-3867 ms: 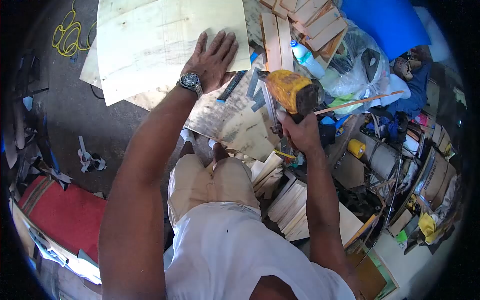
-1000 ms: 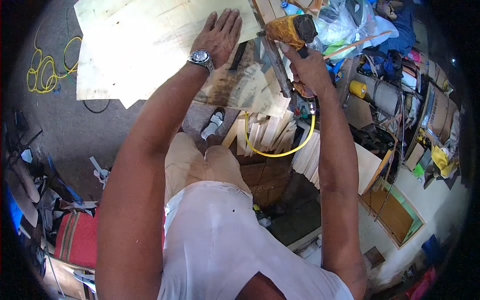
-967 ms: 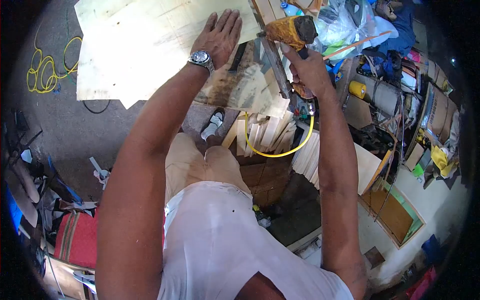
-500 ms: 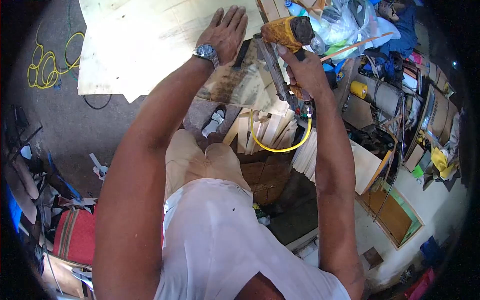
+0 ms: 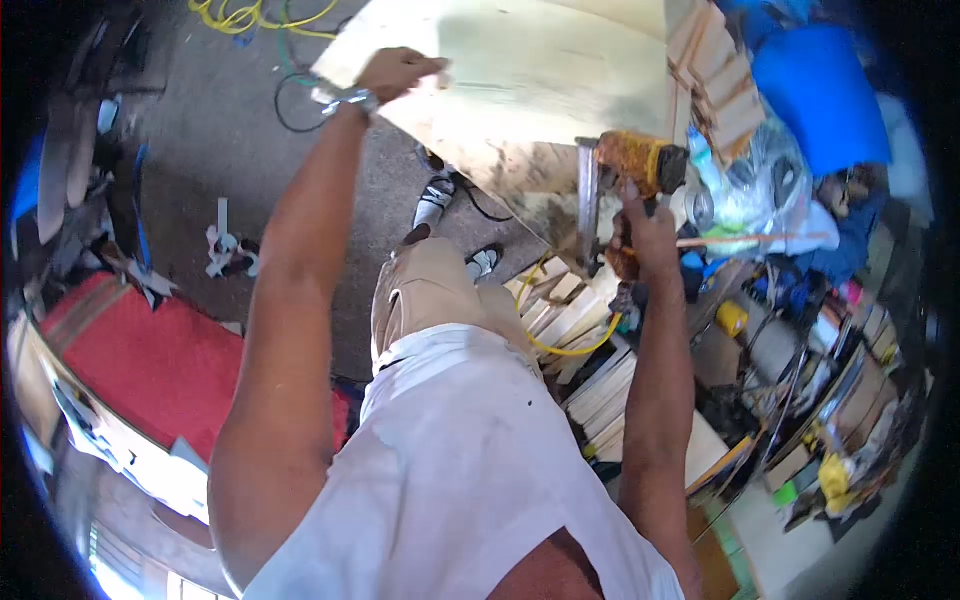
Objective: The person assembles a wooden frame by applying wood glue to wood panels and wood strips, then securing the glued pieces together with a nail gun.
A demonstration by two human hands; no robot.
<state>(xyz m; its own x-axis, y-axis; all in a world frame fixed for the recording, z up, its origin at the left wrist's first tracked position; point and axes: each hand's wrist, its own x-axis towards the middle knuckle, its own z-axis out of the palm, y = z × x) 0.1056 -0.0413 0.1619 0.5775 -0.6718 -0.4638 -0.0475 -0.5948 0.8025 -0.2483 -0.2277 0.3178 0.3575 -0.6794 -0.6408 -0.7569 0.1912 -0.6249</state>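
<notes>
My right hand (image 5: 645,235) is wrapped around the handle of a worn yellow-and-black pneumatic nail gun (image 5: 632,160). The gun's long metal magazine (image 5: 587,200) lies along the right side of a pale plywood sheet (image 5: 540,70), near its stained near end. A yellow air hose (image 5: 575,350) loops below the grip. My left hand (image 5: 400,73), with a watch (image 5: 352,98) at the wrist, is over the sheet's left corner. Its fingers are drawn together and slightly blurred; whatever is between them, if anything, cannot be made out.
Cut wood strips (image 5: 570,300) are stacked below the sheet, and more wood pieces (image 5: 715,70) lie at its far right. Plastic bags (image 5: 765,180) and a blue container (image 5: 825,95) crowd the right side. A red cloth (image 5: 150,365) is at left; a yellow hose coil (image 5: 235,15) lies on the floor.
My left hand has gone from lying flat on the sheet to its left corner, fingers now drawn together. The view has shifted and turned; the nail gun stays in my right hand.
</notes>
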